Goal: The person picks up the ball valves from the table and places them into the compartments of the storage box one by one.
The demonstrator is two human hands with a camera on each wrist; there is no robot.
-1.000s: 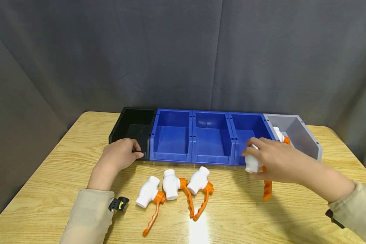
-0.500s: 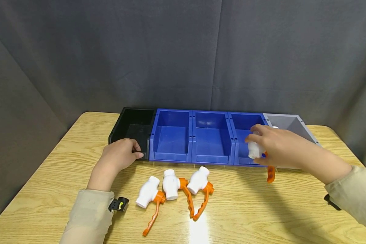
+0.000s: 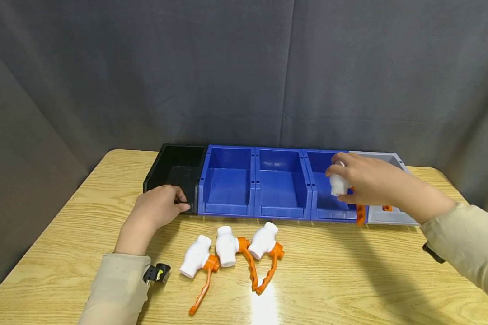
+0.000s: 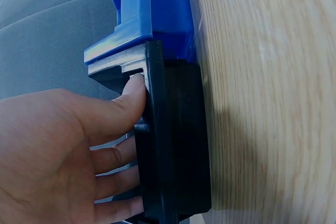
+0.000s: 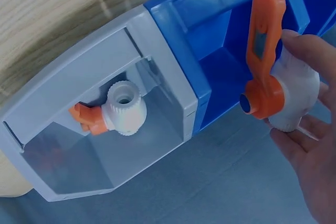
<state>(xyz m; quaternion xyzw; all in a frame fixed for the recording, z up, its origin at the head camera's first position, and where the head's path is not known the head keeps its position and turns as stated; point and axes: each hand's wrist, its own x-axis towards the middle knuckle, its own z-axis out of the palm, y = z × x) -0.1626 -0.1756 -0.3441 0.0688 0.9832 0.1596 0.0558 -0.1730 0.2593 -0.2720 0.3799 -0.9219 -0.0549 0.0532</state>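
My right hand [image 3: 366,178] grips a white ball valve [image 5: 299,90] with an orange lever handle, held over the rightmost blue bin [image 3: 323,205]. In the right wrist view the handle [image 5: 265,24] points up and away from the fingers, and the thumb lies on the white body. My left hand [image 3: 160,207] grips the front lip of the black bin [image 4: 184,145], thumb on the rim and fingers curled over it. A second ball valve [image 5: 128,116] lies in the grey bin [image 5: 157,40], right of the blue ones.
Three more ball valves lie on the wooden table [image 3: 309,280]: a left one [image 3: 196,257], a middle one [image 3: 226,248] and a right one [image 3: 263,241]. Two further blue bins, one left [image 3: 227,185] and one central [image 3: 282,187], complete the row before a grey curtain [image 3: 244,76].
My right hand has carried the ball valve back and upward, from the front of the right blue bin to over its inside. The left hand stays on the black bin.
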